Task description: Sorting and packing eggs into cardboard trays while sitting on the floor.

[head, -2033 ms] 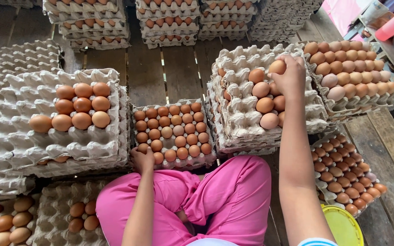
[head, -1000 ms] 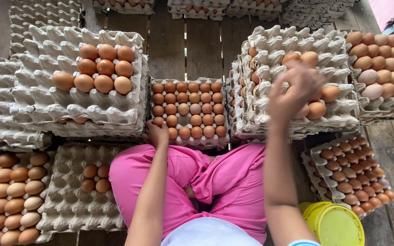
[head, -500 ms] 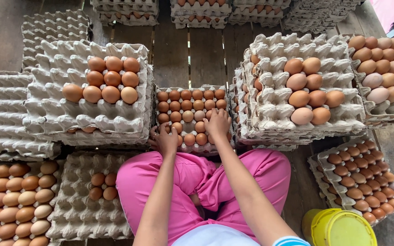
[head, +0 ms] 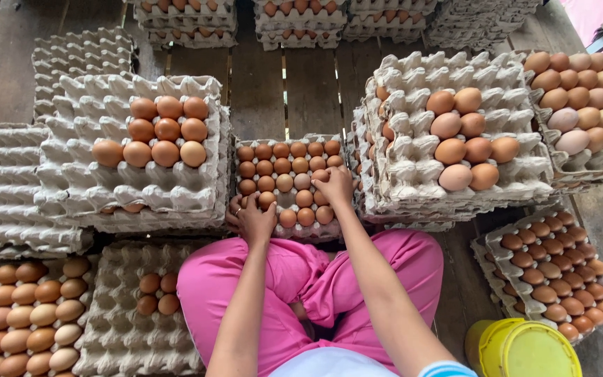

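Both hands touch brown eggs filling the middle tray.

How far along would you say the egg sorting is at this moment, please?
Done so far: the left tray holds ten eggs and the right tray eight, so both are mostly empty cups. In hand: both the left hand and the right hand rest on eggs in the centre tray; whether either grip has closed on one is unclear. Left: that centre tray remains nearly full.
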